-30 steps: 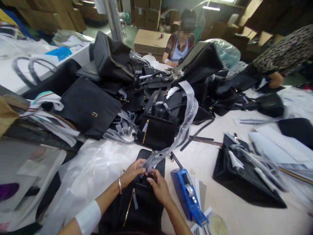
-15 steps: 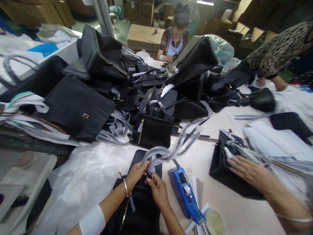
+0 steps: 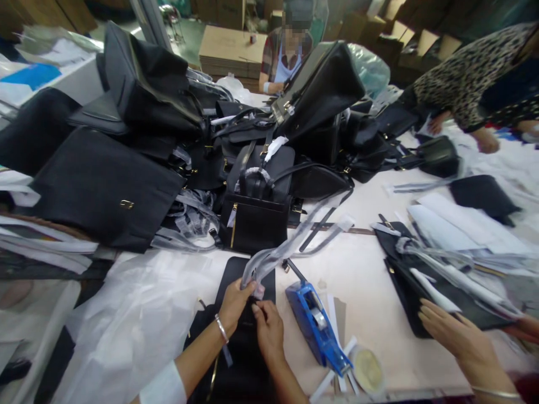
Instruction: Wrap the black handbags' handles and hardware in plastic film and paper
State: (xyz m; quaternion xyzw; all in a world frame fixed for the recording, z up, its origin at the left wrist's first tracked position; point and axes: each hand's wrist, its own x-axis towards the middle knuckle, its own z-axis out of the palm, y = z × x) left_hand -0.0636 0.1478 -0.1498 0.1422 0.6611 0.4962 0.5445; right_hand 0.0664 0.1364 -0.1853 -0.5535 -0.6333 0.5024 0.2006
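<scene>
A black backpack point(image 3: 242, 359) with a gold zipper lies on the table in front of me. My left hand point(image 3: 234, 303), with a bracelet on its wrist, pinches a plastic-wrapped strap point(image 3: 269, 259) near the bag's upper part. Close beside it, my right hand point(image 3: 269, 331) has its fingers pressed together at the strap's base. What those fingers grip is hidden. The strap's wrapped lengths run away from me over the table. A blue tape dispenser point(image 3: 315, 328) stands just right of my hands.
Black bags point(image 3: 261, 219) are heaped across the far side. A co-worker's hand point(image 3: 461, 336) rests on another black bag point(image 3: 404, 280) at the right. Clear plastic sheets point(image 3: 122, 314) lie to the left. A tape roll point(image 3: 367, 367) is by the dispenser.
The co-worker's bag at the right has been turned and lies flatter, and another hand shows at its edge. My hands stay at the strap. The view has shifted slightly.
</scene>
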